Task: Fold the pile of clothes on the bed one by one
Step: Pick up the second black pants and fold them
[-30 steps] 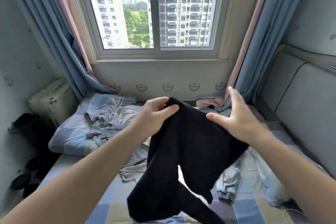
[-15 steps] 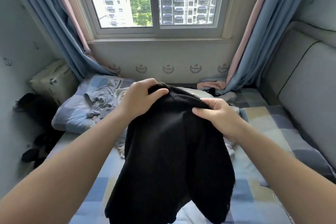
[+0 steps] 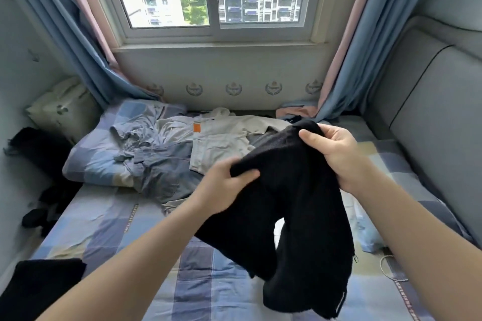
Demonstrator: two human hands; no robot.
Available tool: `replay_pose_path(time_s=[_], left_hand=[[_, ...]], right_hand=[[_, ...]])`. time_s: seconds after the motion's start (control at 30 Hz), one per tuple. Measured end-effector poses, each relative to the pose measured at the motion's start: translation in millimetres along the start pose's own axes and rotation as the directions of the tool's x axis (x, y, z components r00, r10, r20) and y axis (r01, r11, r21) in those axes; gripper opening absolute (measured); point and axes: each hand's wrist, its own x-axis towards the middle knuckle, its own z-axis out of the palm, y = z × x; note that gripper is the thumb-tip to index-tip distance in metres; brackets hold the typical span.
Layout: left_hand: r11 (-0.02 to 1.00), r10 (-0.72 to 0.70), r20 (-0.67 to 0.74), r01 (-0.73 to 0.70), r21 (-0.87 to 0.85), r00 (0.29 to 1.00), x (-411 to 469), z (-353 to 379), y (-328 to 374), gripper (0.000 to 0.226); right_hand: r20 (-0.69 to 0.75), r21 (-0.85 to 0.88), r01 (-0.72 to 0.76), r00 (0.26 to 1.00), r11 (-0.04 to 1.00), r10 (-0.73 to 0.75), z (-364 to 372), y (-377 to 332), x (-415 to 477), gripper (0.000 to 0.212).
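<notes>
Closest in, low and to the left of the left grip, a dark cloth (image 3: 39, 292) lies on the bed (image 3: 146, 237). I cannot tell if it is folded.

The black garment (image 3: 300, 211) hangs below both grips. Its low end is right by the bed, maybe touching it. It is bunched up, with two long parts hanging down. The left grip (image 3: 227, 185) is closed on a bunch of the top edge, with the thumb on top. The right grip (image 3: 336, 154) is closed on another bunch, higher up and farther away.

Here is what could go wrong. Each grip holds a lump, not a neat corner, so the garment may not open out flat. Then the fold would come out crooked. If one grip slips, that side will drop and twist even more.

A white cord (image 3: 388, 272) and a pale blue cloth (image 3: 367, 237) lie on the bed below the right grip. The hanging end could drag over them and pull them along.

Past the left grip sits the pile, with grey-blue clothes (image 3: 161, 174) and a beige top (image 3: 221, 138). Part of it rests on a checked pillow (image 3: 86, 164). If the black garment is laid down too far forward, it will land on the pile and get mixed in. The bare bed below the grips looks like the safer spot.
</notes>
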Motion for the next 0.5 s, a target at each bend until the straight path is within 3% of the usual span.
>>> replay_pose_path(time_s=[0.1,0.17,0.27,0.37,0.43,0.5], left_hand=[[0.998,0.003,-0.1,-0.009,-0.062,0.995,10,-14,20,0.016],[0.985,-0.052,-0.141,0.027,-0.168,0.989,12,-20,39,0.02],[0.951,-0.153,-0.114,0.115,-0.286,0.982,18,-22,62,0.035],[0.904,-0.179,-0.036,0.15,-0.401,0.983,21,-14,85,0.038],[0.892,-0.169,-0.028,0.141,-0.43,0.985,24,-9,93,0.035],[0.881,-0.185,-0.04,0.148,-0.449,0.982,27,-11,94,0.028]], right_hand=[[-0.187,-0.369,0.048,0.974,0.928,-0.125,-24,4,2,0.018],[-0.187,-0.508,0.057,0.967,0.859,-0.174,-27,5,-5,0.034],[0.061,-0.522,0.073,0.997,0.85,-0.048,-9,12,-25,0.075],[0.268,-0.385,-0.046,0.95,0.922,0.159,36,26,-46,0.1],[0.199,-0.355,-0.053,0.971,0.933,0.131,59,43,-48,0.087],[0.077,-0.374,-0.021,0.996,0.927,0.053,66,46,-41,0.051]])
